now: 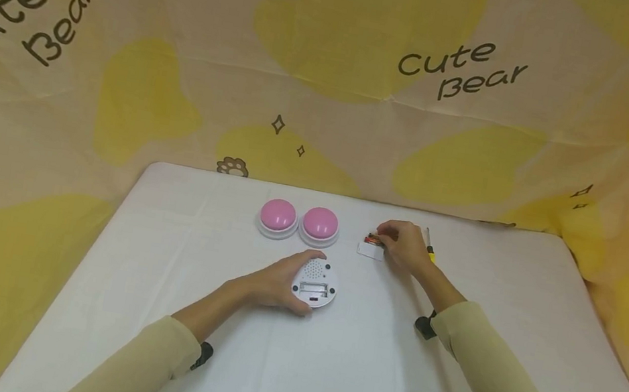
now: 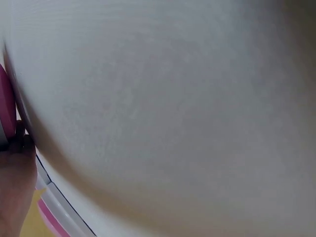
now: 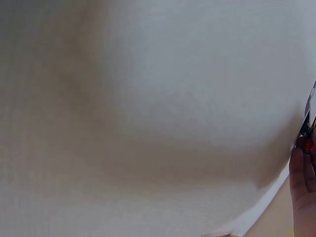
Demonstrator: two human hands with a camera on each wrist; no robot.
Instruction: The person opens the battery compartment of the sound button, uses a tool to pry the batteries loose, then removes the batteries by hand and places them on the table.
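My left hand (image 1: 280,280) grips a round button device (image 1: 316,271) by its rim, turned over. Its white underside shows a speaker grille, dark feet and an uncovered battery compartment with nothing in it. In the left wrist view the device's pink dome (image 2: 7,106) is beside my fingers. Further right, my right hand (image 1: 403,242) pinches at small red, green and dark batteries (image 1: 372,239) with thumb and fingertips. They lie at the back edge of a small clear-and-white pack (image 1: 370,252). My fingers partly hide the batteries.
Two pink-domed buttons (image 1: 277,215) (image 1: 320,224) stand upright side by side behind my left hand. Just right of my right hand lies a screwdriver (image 1: 430,244) with a yellow-and-black handle. The white table (image 1: 323,380) ends at a patterned cloth backdrop (image 1: 327,110).
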